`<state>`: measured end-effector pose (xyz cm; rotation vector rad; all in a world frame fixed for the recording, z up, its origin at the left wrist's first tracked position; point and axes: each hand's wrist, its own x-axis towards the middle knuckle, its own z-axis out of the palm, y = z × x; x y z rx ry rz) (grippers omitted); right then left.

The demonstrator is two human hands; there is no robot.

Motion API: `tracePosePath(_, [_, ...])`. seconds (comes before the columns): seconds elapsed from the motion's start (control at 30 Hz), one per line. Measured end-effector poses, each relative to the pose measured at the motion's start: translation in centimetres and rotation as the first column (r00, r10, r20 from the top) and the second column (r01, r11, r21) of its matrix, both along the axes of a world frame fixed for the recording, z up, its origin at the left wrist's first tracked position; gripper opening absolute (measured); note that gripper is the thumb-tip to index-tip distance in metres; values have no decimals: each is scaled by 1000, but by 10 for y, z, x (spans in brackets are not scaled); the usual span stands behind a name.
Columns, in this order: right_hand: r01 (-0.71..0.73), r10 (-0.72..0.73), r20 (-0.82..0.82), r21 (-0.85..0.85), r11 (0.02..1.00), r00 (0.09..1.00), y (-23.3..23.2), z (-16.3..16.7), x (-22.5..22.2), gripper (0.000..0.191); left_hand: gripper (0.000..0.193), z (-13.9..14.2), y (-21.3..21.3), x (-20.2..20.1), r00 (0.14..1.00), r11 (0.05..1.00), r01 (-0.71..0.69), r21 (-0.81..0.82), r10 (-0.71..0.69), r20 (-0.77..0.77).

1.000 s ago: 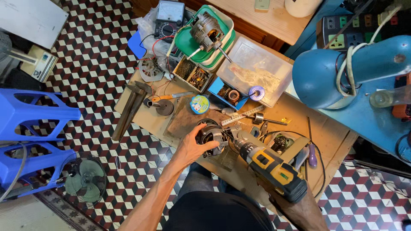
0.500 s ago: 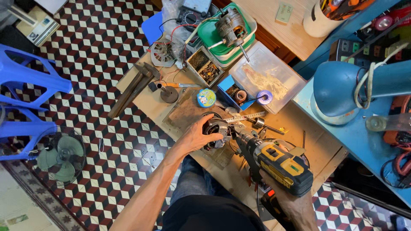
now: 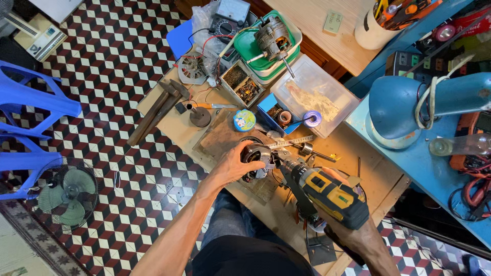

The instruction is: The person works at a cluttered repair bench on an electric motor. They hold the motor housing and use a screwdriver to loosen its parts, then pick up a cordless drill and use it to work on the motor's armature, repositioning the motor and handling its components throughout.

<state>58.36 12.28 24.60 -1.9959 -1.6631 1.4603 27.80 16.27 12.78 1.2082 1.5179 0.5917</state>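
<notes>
The left hand has its fingers curled and clamped around a round grey metal motor housing that sits near the middle of the frame on a worn brown wooden board. The right hand, at lower right, is wrapped tight round the grip of a yellow and black cordless drill, its nose touching the housing's right side. Just above the drill lie a pale steel ruler and a small metal shaft with a round head. Up and left of the housing, a small round tin with a blue and yellow lid rests on the wooden tabletop. Farther toward the top of the frame stand a blue open box of small parts, a clear plastic lidded tub and a green tray holding a bare electric motor. At far left, a small green fan lies on the checkered floor
</notes>
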Motion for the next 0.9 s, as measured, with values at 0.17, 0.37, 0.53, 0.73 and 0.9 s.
tracePosePath(0.17, [331, -370, -218, -196, 923, 903, -7, -11, -8, 31, 73, 8, 1, -1, 999, 1000, -21, -12, 21, 48])
tracePosePath(0.37, [300, -315, -152, -114, 947, 937, -13, -11, -22, 26, 73, 9, -2, -2, 1000, 1000, -24, -11, 24, -5])
tracePosePath(0.53, [246, -257, -192, -78, 966, 947, -5, -2, -30, 34, 73, 5, -2, -5, 1000, 999, -3, 54, 3, -2])
tracePosePath(0.73, [249, -257, -58, -117, 961, 965, 2, 7, -38, 24, 72, 0, 0, -6, 996, 999, 36, -6, -36, -78])
tracePosePath(0.9, [189, -182, 61, -145, 971, 981, 8, 13, -40, 24, 70, 1, -2, -6, 1000, 997, -1, 77, 3, -26])
